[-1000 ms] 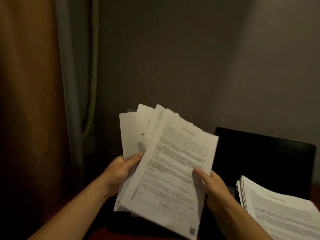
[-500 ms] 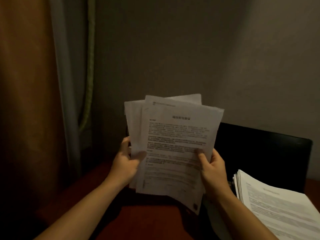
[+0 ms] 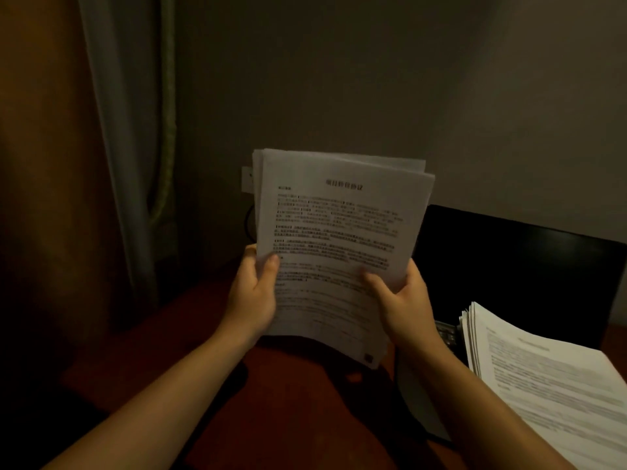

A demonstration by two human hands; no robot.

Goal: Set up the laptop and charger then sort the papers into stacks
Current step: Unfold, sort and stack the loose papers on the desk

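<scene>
I hold a bundle of printed papers [image 3: 339,232] upright above the table, the sheets roughly squared together. My left hand [image 3: 252,296] grips the bundle's left edge, thumb on the front sheet. My right hand [image 3: 403,305] grips the lower right edge, thumb on the front too. The open black laptop [image 3: 515,266] stands at the right, its screen dark. A second stack of printed papers [image 3: 549,385] lies on the laptop's base, covering most of the keyboard. A white wall outlet [image 3: 247,179] with a dark cable shows behind the held bundle.
The reddish-brown table [image 3: 295,401] runs under my forearms. A brown curtain [image 3: 44,198] with a grey and green edge hangs at the left. A grey wall stands behind the table and laptop.
The fanned, tilted sheets have been drawn together into a neater bundle and raised upright. Both hands shifted up with them and kept their grip.
</scene>
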